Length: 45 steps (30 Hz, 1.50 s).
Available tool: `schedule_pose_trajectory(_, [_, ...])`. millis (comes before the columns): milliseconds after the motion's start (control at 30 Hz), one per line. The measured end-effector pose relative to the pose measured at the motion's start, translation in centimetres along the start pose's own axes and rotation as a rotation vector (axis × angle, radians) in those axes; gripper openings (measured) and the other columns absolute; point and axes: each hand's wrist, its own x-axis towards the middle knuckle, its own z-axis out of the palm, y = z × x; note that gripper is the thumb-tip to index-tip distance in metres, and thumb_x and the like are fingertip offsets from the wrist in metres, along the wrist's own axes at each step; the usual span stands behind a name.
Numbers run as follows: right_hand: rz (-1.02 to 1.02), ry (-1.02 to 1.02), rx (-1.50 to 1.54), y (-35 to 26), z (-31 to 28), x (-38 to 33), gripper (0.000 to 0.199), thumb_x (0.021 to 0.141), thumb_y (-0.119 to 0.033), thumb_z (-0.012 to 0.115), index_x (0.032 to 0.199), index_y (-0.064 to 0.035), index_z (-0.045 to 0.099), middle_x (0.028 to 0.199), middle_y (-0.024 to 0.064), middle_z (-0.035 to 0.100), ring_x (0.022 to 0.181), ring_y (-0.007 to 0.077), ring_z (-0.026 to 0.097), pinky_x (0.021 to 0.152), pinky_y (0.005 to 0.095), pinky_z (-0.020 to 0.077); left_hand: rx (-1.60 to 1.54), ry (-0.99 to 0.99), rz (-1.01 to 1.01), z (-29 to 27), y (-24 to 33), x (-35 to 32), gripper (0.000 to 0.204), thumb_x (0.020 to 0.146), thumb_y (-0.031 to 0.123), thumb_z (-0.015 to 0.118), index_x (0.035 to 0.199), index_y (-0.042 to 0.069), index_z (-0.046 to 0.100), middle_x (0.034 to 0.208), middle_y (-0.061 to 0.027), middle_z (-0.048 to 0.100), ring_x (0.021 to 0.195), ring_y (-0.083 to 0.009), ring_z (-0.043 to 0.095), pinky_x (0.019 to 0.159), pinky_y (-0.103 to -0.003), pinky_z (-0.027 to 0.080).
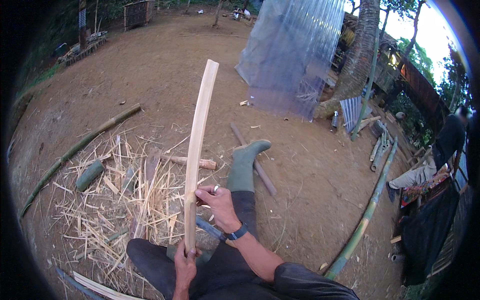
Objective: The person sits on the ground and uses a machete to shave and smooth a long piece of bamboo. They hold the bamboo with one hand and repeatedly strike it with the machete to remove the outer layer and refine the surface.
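Observation:
A long, pale split bamboo slat point(198, 125) stands nearly upright in front of me, its top leaning slightly right. My left hand point(186, 265) is closed round its lower end, close to my lap. Partway up, beside a node, my right hand point(218, 202) grips the slat's right edge between thumb and curled fingers. A ring and a dark wristwatch point(237, 232) show on that hand and wrist. Below the right hand a blue-grey length point(210, 228) lies by my legs, partly hidden; I cannot tell its kind.
Bamboo shavings point(107, 215) litter the dirt on my left, with a short green bamboo piece point(90, 175) and a wooden stick point(192, 162). Long bamboo poles lie left point(80, 145) and right point(362, 222). My boot point(242, 165) rests by a brown rod point(262, 175). A person point(445, 142) sits far right.

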Motion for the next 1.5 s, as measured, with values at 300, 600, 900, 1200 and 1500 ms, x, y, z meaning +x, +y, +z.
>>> schedule_pose_trajectory(300, [-0.032,0.043,-0.100,1.6,-0.8,1.0,0.016,0.092,-0.012,0.060,0.093,0.0036,0.061,0.085,0.0097,0.065,0.074,0.0154,0.064,0.068,0.0294,0.0541,0.083,0.093,0.070,1.6,-1.6,1.2,0.024,0.092,0.004,0.046,0.114,-0.004,0.052,0.087,-0.0078,0.060,0.071,-0.0136,0.058,0.064,-0.028,0.049])
schedule_pose_trajectory(600, [0.133,-0.029,0.237,2.5,-1.4,1.1,0.036,0.098,-0.032,0.046,0.110,0.0012,0.054,0.100,0.0134,0.064,0.081,0.0202,0.064,0.071,0.0356,0.0536,-0.488,0.023,-0.447,2.0,1.8,2.4,0.031,0.101,0.031,0.037,0.101,0.004,0.050,0.061,-0.0069,0.053,0.042,-0.0142,0.049,0.040,-0.028,0.044])
schedule_pose_trajectory(900, [0.283,-0.251,0.428,4.8,0.5,-0.5,0.028,0.092,-0.018,0.056,0.114,-0.0010,0.050,0.098,0.0113,0.063,0.073,0.0172,0.064,0.069,0.0347,0.0552,-1.448,-0.646,-0.565,2.5,-0.4,1.7,0.037,0.101,0.037,0.030,0.091,0.007,0.048,0.052,-0.0002,0.040,0.037,-0.0109,0.038,0.035,-0.024,0.035])
schedule_pose_trajectory(1200, [0.215,-0.062,0.085,5.4,0.5,-0.9,0.027,0.097,-0.016,0.044,0.114,0.0049,0.050,0.109,0.0159,0.063,0.069,0.0195,0.064,0.060,0.0321,0.0559,-0.528,-0.063,-0.459,4.4,1.8,-0.7,0.043,0.100,0.043,0.033,0.109,0.004,0.047,0.080,-0.0083,0.056,0.062,-0.0185,0.059,0.057,-0.035,0.053])
schedule_pose_trajectory(1500, [0.280,0.004,0.109,5.4,-1.0,-0.9,0.037,0.099,-0.016,0.031,0.112,0.0106,0.053,0.109,0.0191,0.064,0.075,0.0239,0.065,0.068,0.0349,0.0559,-0.618,-0.336,-0.350,4.1,6.1,-0.2,0.035,0.093,0.020,0.046,0.123,0.001,0.041,0.096,-0.0096,0.056,0.077,-0.0185,0.060,0.065,-0.032,0.051])
